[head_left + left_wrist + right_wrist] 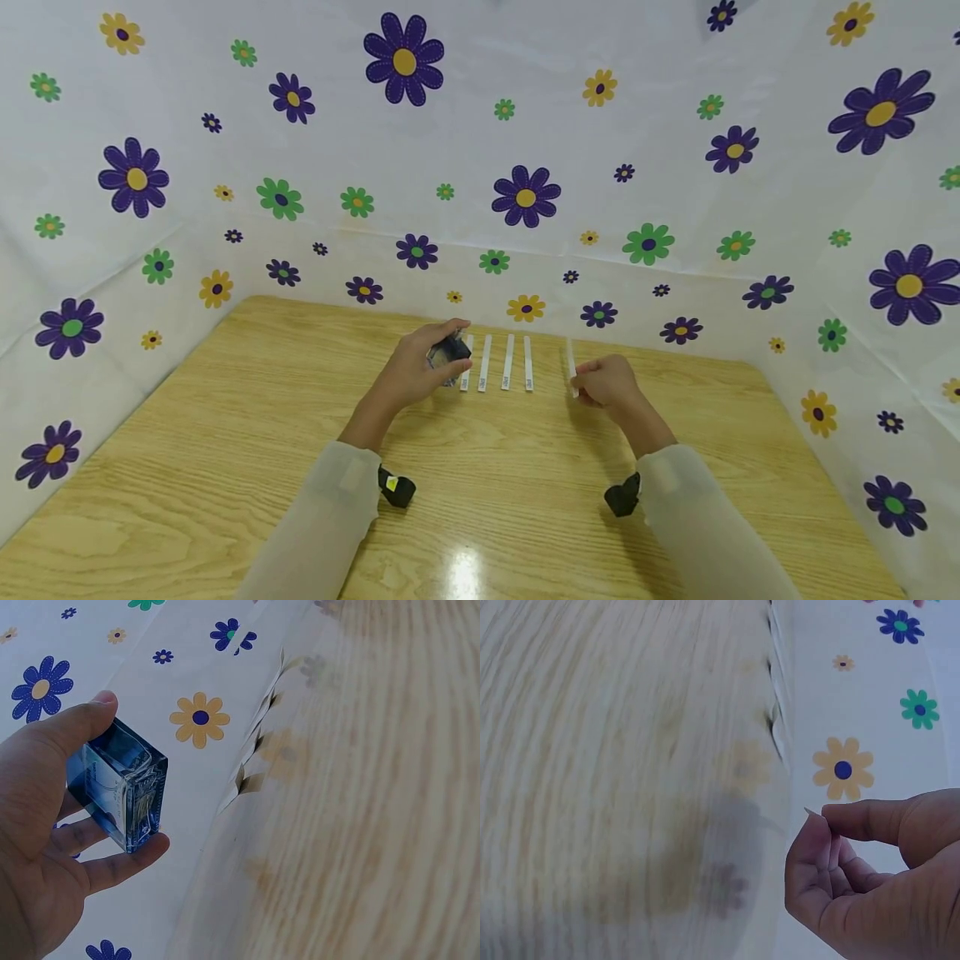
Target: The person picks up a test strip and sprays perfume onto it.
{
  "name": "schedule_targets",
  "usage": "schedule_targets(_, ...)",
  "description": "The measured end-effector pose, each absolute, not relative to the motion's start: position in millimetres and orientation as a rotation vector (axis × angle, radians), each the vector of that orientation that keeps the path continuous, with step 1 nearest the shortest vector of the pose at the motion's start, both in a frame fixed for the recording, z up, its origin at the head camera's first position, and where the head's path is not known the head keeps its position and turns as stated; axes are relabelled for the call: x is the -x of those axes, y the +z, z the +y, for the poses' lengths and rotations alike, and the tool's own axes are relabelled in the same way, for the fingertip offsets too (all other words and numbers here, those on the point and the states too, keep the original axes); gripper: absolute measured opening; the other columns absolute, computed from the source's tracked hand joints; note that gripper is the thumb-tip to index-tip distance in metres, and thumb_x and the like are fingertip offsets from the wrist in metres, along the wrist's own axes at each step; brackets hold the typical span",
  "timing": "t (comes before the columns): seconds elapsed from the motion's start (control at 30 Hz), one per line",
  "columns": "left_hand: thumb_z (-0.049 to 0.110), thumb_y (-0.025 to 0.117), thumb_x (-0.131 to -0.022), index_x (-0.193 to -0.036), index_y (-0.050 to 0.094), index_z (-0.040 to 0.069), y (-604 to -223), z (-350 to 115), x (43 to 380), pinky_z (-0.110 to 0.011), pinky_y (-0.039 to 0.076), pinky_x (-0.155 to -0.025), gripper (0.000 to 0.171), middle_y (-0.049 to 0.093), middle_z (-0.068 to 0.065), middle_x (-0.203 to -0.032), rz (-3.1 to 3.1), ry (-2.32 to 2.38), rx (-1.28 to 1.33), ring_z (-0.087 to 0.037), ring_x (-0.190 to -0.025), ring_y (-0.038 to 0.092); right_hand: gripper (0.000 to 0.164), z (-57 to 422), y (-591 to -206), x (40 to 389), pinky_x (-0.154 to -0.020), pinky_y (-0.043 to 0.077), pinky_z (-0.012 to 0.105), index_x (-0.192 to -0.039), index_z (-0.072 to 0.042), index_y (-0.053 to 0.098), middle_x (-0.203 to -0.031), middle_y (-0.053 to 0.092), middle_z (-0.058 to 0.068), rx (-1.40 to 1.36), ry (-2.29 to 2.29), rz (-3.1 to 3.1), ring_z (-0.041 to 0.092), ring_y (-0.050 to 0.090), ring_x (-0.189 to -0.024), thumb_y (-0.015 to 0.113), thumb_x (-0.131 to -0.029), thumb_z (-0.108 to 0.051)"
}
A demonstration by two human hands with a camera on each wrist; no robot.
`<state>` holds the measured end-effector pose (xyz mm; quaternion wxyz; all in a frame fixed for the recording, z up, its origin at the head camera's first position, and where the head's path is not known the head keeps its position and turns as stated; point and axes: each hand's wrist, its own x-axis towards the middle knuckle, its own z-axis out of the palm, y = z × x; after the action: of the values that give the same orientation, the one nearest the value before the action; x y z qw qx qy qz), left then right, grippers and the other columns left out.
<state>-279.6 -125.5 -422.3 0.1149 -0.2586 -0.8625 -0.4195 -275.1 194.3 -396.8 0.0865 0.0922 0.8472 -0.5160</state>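
My left hand (415, 364) holds a blue glass perfume bottle (124, 784), thumb on one side and fingers on the other, raised over the table's far part. In the head view the bottle overlaps the leftmost of several white paper strips (507, 363), which lie side by side with small dark print at their near ends. Right of that row, my right hand (609, 383) pinches one more white paper strip (572, 358) near its lower end between thumb and forefinger. Only a small tip of that strip shows in the right wrist view.
The wooden table (225, 433) ends at a white cloth backdrop (450, 150) printed with purple, green and yellow flowers, which also stands along both sides. Each wrist carries a small black camera (397, 490). Light glares off the table's near edge.
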Motion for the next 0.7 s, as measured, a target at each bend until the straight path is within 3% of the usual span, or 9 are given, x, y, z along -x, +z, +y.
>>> schedule_targets(0.5,0.037,0.074,-0.096,-0.152,0.051,0.026,-424,-127,281,-0.054,0.039,-0.114,0.061,0.053,-0.001,-0.152,-2.517,-1.238,0.761,-0.028,-0.142,0.045,0.018,161,-384,267,-0.069,0.060,0.027,-0.113,0.009,0.065,-0.094,0.063,0.012,-0.113,-1.512,2.528,0.015,0.058,-0.071,0.063,-0.099,-0.001)
schedule_targets(0.7,0.038,0.074,-0.095,-0.152,0.051,0.029,-423,-128,281,-0.053,0.040,-0.114,0.062,0.053,-0.001,-0.152,-2.518,-1.231,0.758,-0.028,-0.142,0.046,0.021,148,-380,262,-0.073,0.061,0.031,-0.116,0.010,0.065,-0.095,0.064,0.013,-0.065,-1.497,2.531,0.017,0.060,-0.073,0.064,-0.098,-0.001)
